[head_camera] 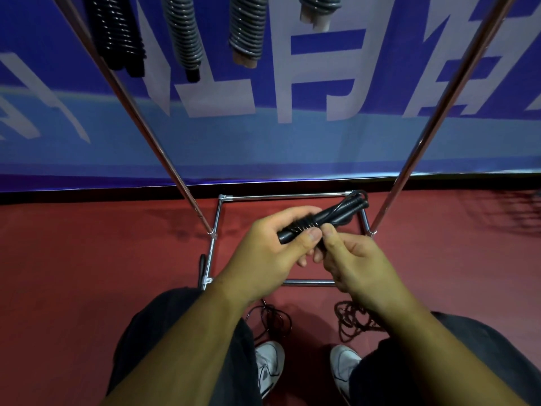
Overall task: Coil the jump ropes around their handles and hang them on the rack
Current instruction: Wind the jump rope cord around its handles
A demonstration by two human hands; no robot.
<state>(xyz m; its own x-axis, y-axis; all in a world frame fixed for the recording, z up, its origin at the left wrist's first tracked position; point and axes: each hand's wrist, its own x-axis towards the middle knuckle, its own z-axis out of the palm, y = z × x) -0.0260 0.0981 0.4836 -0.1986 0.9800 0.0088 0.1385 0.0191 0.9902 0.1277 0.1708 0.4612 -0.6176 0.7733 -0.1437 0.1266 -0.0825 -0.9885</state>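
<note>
My left hand (272, 253) grips a pair of black jump rope handles (333, 218), held side by side and pointing up to the right. A few turns of black cord wrap their near end. My right hand (351, 259) pinches the cord right beside those turns. The loose black rope (270, 320) trails down to the floor between my shoes. Several coiled ropes hang from the top of the chrome rack (164, 153): a black one (120, 33), a grey one (184, 33), another grey one (247, 30) and a partly cut-off one (319, 10).
A dark red rope (354, 320) lies piled on the red floor by my right shoe. The rack's chrome base frame (281, 196) sits on the floor ahead, with slanting poles on both sides. A blue banner wall stands behind it.
</note>
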